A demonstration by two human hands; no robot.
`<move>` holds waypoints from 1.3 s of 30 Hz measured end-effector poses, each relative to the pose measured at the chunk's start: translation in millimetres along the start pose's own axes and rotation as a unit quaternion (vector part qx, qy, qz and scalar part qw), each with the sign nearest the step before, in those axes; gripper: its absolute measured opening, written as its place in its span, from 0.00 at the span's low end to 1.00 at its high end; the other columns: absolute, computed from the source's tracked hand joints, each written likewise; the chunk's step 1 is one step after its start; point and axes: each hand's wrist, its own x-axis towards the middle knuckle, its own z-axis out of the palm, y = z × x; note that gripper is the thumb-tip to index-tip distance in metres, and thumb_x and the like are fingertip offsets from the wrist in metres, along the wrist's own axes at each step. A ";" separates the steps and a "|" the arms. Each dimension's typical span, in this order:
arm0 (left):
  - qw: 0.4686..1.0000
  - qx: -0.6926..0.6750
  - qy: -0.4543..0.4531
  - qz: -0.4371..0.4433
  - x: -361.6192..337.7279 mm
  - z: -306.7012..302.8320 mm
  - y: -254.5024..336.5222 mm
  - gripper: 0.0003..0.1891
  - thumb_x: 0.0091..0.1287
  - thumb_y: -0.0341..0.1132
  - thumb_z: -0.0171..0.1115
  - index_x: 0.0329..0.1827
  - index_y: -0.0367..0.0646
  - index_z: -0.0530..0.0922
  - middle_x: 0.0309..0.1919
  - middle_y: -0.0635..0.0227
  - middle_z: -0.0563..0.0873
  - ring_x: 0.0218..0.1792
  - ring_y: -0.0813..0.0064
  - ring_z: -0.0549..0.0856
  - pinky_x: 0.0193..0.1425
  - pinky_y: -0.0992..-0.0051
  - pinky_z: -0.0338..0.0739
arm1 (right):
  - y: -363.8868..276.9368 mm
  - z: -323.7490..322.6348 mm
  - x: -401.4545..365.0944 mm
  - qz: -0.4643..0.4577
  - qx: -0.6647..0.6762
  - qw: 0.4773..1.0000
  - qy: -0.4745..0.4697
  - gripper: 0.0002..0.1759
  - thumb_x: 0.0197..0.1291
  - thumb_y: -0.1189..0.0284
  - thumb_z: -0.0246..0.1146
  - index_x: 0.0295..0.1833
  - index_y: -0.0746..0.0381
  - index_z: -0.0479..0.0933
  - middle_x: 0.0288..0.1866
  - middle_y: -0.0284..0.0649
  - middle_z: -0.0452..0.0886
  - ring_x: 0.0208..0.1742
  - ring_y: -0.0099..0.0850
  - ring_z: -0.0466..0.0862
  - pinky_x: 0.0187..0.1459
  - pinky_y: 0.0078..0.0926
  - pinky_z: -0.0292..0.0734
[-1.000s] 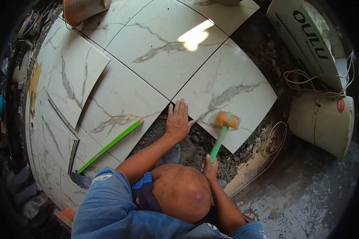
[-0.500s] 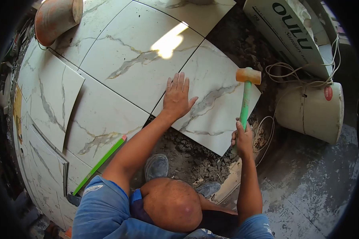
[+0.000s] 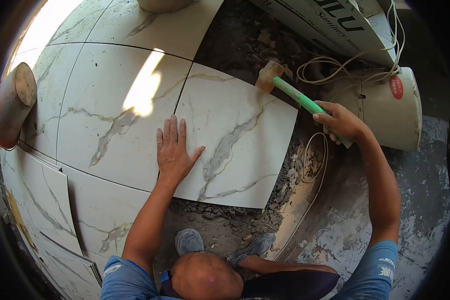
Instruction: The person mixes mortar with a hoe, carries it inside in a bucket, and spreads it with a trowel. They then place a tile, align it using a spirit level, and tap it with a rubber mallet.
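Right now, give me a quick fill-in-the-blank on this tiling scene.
1. The left hand lies flat on a veined ____.
2. The right hand grips the mallet by its ____ handle.
3. Just beyond the right hand sits a white ____.

Missing words: tile; green; bucket.

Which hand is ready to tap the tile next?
Probably the right. The right hand grips the mallet, its head near the tile; the left hand lies flat on that tile, holding nothing.
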 end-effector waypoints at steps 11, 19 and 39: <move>1.000 0.001 -0.027 -0.008 3.7 -2.0 -1.2 0.49 0.60 0.62 0.62 0.78 0.43 0.54 0.78 0.53 0.53 0.79 0.57 0.51 0.80 0.53 0.41 | 9.7 -20.3 -0.1 0.072 -0.053 0.996 -0.030 0.29 0.70 0.63 0.57 0.74 0.59 0.63 0.22 0.30 0.70 0.17 0.19 0.72 0.16 0.20 0.71; 0.999 0.007 -0.035 -0.013 3.1 -0.7 -1.1 0.50 0.60 0.63 0.61 0.79 0.44 0.53 0.79 0.54 0.51 0.79 0.58 0.50 0.80 0.53 0.39 | 28.3 -19.9 16.3 0.014 0.060 0.990 0.126 0.27 0.70 0.62 0.57 0.71 0.59 0.66 0.21 0.30 0.70 0.16 0.19 0.71 0.17 0.22 0.72; 0.999 -0.006 -0.003 -0.035 -33.8 5.4 11.8 0.44 0.62 0.50 0.66 0.75 0.34 0.58 0.77 0.49 0.54 0.78 0.52 0.53 0.78 0.50 0.45 | 39.0 18.0 -12.3 -0.006 0.123 0.980 0.153 0.29 0.72 0.63 0.55 0.75 0.60 0.61 0.21 0.29 0.68 0.14 0.17 0.69 0.14 0.17 0.65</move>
